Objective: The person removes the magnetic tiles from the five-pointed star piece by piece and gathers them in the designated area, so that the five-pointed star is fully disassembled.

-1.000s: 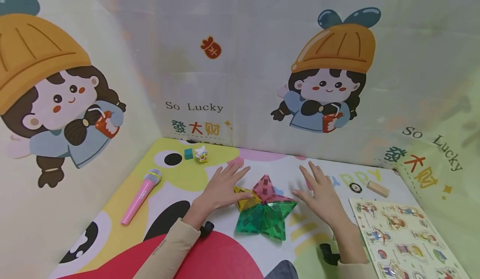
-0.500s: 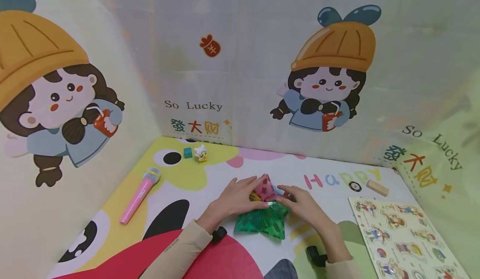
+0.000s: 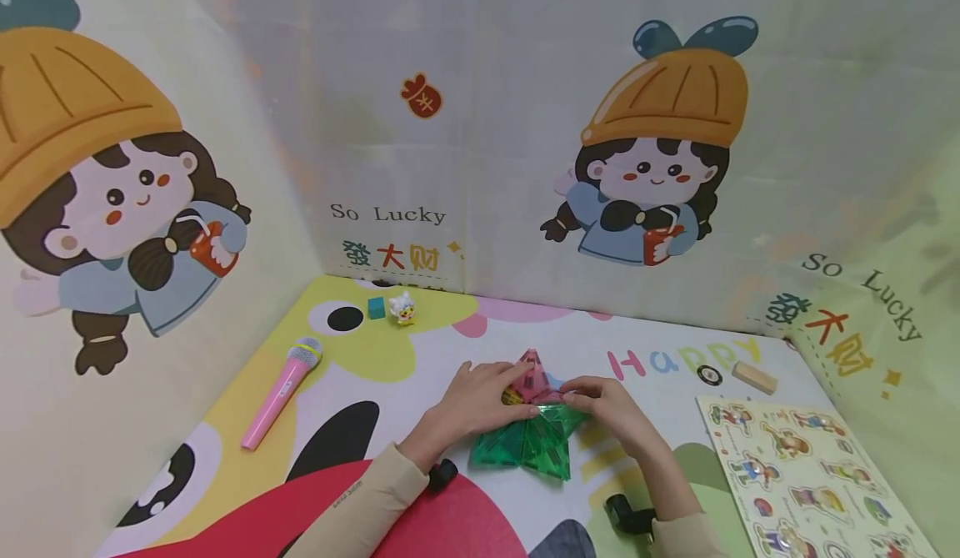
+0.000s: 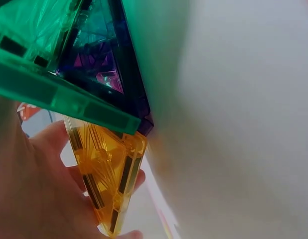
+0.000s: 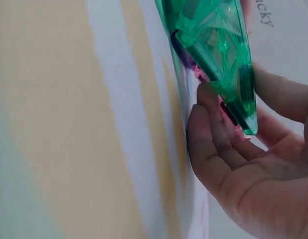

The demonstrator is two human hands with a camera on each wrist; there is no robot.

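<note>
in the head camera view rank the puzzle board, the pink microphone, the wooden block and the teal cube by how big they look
1. puzzle board, though nearest the camera
2. pink microphone
3. wooden block
4. teal cube, farthest away, so its last place is less sure

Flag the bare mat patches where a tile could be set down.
Free: mat between pink toy microphone and left hand; strip along the back wall past the figurine. Crowded: around the magnetic tile star, and right side by the puzzle board and wooden block.
</note>
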